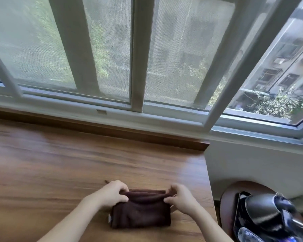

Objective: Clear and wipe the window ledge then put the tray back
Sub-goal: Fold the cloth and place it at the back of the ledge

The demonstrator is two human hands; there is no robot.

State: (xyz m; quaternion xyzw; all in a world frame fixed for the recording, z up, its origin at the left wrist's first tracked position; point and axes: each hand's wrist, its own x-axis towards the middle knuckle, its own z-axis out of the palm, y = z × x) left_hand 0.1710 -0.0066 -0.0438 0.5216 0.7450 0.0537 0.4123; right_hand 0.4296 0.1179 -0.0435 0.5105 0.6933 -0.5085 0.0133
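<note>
A dark brown folded cloth (141, 211) lies on the wooden window ledge (77, 163) near its front right part. My left hand (112, 193) pinches the cloth's far left corner. My right hand (180, 198) pinches the far right corner. Both hold the cloth's far edge, which is lifted slightly into a fold. A black tray (240, 222) with dark glossy objects and a plastic bottle on it sits on a round brown stool at the lower right, off the ledge.
The white-framed window (136, 67) with mesh screens runs along the back of the ledge. The ledge ends at a right edge (208, 180), with a white wall (261, 163) beyond it. The stool (226, 206) stands beside that edge.
</note>
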